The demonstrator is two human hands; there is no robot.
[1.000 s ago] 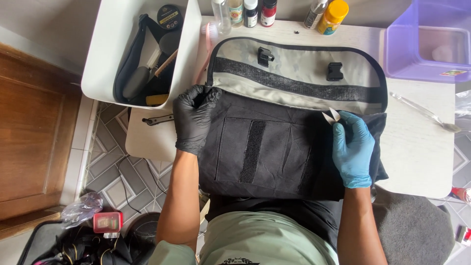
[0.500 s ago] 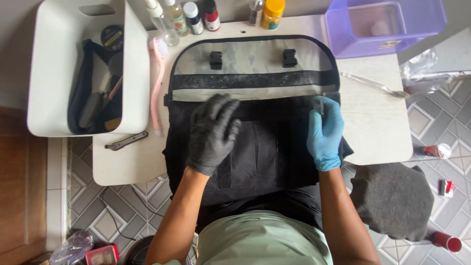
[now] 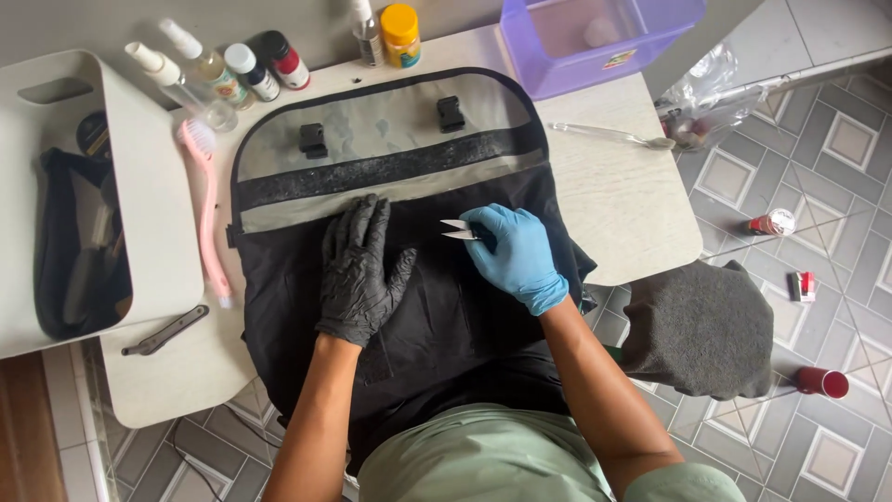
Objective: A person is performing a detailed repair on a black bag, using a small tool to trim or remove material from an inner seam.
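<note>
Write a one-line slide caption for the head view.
Black-gloved left hand presses flat on a black messenger bag while the blue-gloved right hand holds small thread snips over it.

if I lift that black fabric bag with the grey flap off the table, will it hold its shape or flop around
The black fabric bag with the grey flap would probably flop: its cloth creases and drapes over the edge of the white table. The flap lies flat, so it would likely swing loose. The left hand presses it flat, which suggests soft, thin material.

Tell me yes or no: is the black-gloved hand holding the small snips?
No, the black-gloved left hand lies flat on the black bag, while the blue-gloved right hand holds the snips.
</note>
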